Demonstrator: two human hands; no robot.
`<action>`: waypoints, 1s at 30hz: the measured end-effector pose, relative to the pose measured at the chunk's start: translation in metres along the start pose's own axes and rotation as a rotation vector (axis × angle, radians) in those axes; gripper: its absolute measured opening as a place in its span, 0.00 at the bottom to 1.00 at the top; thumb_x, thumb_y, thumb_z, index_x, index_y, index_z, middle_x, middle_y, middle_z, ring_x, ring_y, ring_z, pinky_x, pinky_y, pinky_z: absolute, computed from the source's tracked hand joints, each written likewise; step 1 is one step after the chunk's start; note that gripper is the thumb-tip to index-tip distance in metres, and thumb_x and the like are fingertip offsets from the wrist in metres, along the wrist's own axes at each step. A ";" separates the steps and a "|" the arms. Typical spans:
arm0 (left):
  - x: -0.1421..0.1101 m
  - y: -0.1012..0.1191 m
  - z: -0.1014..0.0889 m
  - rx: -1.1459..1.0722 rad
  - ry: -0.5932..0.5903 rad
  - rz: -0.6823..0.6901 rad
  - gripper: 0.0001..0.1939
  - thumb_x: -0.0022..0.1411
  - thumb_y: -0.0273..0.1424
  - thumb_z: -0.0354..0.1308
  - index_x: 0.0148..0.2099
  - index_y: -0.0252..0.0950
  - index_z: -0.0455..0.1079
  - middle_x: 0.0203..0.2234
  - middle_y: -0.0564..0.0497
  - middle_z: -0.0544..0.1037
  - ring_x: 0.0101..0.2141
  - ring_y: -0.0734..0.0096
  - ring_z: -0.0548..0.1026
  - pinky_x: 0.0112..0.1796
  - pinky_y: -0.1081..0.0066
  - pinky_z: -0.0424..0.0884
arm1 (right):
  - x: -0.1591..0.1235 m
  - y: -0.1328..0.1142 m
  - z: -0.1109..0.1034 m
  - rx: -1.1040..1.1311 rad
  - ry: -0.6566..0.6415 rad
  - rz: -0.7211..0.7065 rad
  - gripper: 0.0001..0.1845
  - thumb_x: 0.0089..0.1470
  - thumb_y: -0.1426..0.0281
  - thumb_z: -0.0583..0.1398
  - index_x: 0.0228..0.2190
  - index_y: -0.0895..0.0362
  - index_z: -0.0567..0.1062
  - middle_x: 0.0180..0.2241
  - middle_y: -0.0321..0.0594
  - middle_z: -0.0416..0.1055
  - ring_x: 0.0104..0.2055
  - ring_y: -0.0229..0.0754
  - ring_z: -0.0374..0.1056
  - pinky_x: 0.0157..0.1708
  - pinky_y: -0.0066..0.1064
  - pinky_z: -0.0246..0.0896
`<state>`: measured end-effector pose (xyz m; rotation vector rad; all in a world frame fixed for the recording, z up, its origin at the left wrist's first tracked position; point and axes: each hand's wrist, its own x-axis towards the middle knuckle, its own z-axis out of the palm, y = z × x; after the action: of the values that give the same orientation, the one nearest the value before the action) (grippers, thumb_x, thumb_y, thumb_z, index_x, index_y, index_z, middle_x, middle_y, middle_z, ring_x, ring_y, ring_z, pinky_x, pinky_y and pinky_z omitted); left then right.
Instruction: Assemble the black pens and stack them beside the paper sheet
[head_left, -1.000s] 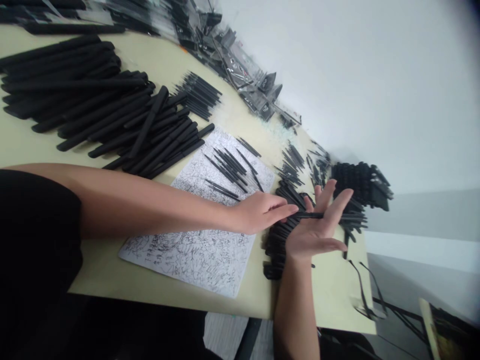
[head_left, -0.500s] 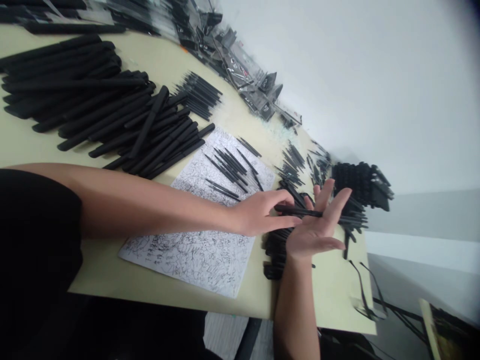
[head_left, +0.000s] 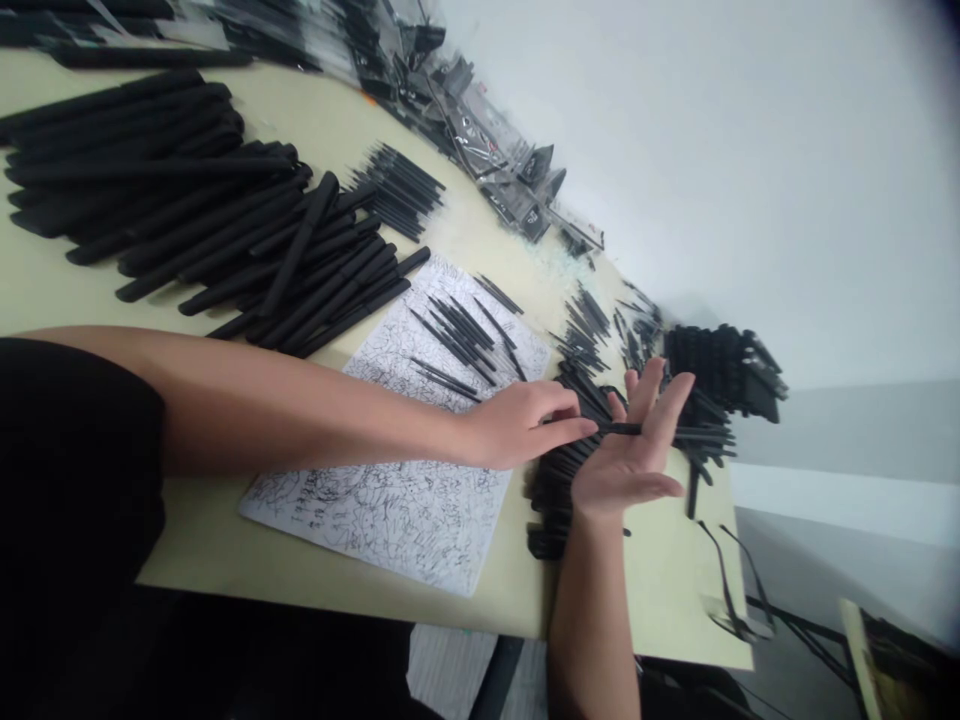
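Observation:
My left hand (head_left: 525, 425) reaches in from the left, thumb and fingers pinched on a slim black pen (head_left: 621, 429). Its near end is hidden in that grip. The pen's other end lies against my right hand (head_left: 630, 460), where the index finger covers part of it. That hand is palm up with fingers spread. Beneath my left wrist lies a white sheet covered in scribbles (head_left: 405, 520). Several thin black refills (head_left: 457, 335) rest on its upper part. A pile of black pens (head_left: 559, 470) sits just behind and beside my right hand.
A large heap of thick black pens (head_left: 187, 190) fills the left of the pale yellow table (head_left: 502, 600). Behind it are a bundle of thin refills (head_left: 401, 190) and crumpled plastic packaging (head_left: 480, 140). Black stacked items (head_left: 720, 365) stand far right, near eyeglasses (head_left: 735, 590) at the table's edge.
My left thumb and fingers have closed further over the pen, so less of it shows. My right fingers have shifted slightly left. The things on the table are unchanged.

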<state>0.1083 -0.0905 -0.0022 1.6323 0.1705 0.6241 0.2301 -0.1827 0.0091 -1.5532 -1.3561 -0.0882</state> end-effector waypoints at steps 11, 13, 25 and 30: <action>0.000 0.002 -0.001 0.015 -0.024 -0.027 0.13 0.66 0.40 0.52 0.35 0.35 0.66 0.29 0.52 0.71 0.30 0.74 0.67 0.33 0.71 0.62 | 0.000 0.001 -0.001 -0.090 -0.032 -0.024 0.48 0.55 0.41 0.29 0.67 0.55 0.45 0.65 0.52 0.51 0.65 0.60 0.53 0.55 0.63 0.52; 0.000 0.002 -0.001 0.030 -0.053 -0.036 0.15 0.67 0.41 0.50 0.35 0.35 0.66 0.29 0.51 0.72 0.31 0.74 0.68 0.33 0.70 0.62 | 0.000 0.001 -0.001 -0.097 -0.030 -0.026 0.48 0.55 0.41 0.28 0.66 0.55 0.46 0.65 0.53 0.51 0.65 0.60 0.53 0.54 0.63 0.53; 0.000 0.001 -0.001 0.008 -0.053 -0.010 0.13 0.67 0.39 0.49 0.38 0.35 0.68 0.31 0.50 0.74 0.32 0.73 0.69 0.36 0.70 0.63 | 0.000 0.002 -0.001 -0.046 -0.010 -0.044 0.49 0.54 0.39 0.33 0.66 0.57 0.50 0.64 0.53 0.54 0.64 0.61 0.55 0.54 0.63 0.52; -0.001 0.001 -0.002 -0.064 -0.070 -0.042 0.12 0.65 0.39 0.53 0.41 0.35 0.68 0.31 0.51 0.75 0.31 0.74 0.70 0.33 0.72 0.63 | 0.001 0.000 0.000 -0.082 -0.003 -0.075 0.49 0.54 0.40 0.32 0.65 0.57 0.52 0.63 0.53 0.56 0.64 0.61 0.56 0.54 0.62 0.53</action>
<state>0.1067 -0.0897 -0.0011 1.5829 0.1316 0.5348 0.2303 -0.1823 0.0093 -1.5707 -1.4289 -0.1906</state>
